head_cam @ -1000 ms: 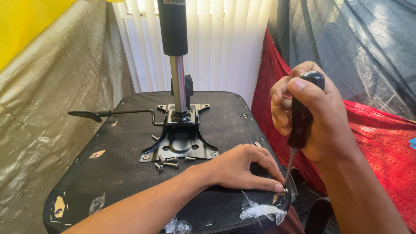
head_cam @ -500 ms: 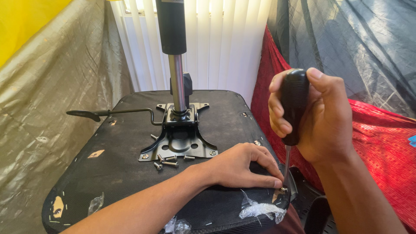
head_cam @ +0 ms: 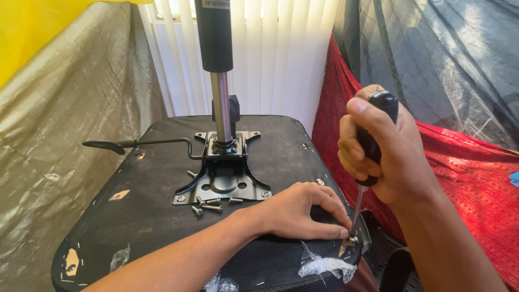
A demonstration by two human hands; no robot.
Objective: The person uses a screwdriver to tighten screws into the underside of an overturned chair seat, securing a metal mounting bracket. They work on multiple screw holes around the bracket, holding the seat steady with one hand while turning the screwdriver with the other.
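Observation:
An upturned office chair seat (head_cam: 162, 178) with a black fabric underside fills the middle. My right hand (head_cam: 384, 151) is closed around the black handle of a screwdriver (head_cam: 361, 184), held nearly upright, its tip at a screw (head_cam: 351, 238) on the seat's near right edge. My left hand (head_cam: 303, 211) lies flat on the seat, fingertips pressed beside that screw. A metal mounting plate (head_cam: 224, 184) with a gas lift cylinder (head_cam: 216, 65) rises from the seat's centre. Several loose screws (head_cam: 208, 204) lie in front of the plate.
A black lever (head_cam: 135, 144) sticks out left from the plate. Torn clear plastic (head_cam: 324, 266) hangs at the seat's near edge. Grey sheeting (head_cam: 59, 140) covers the left, red cloth (head_cam: 465, 178) the right, white vertical blinds (head_cam: 270, 54) behind. A black armrest part (head_cam: 394, 259) sits lower right.
My right hand has turned on the screwdriver handle, regripping it, while the tip stays at the same screw. My left hand has not moved.

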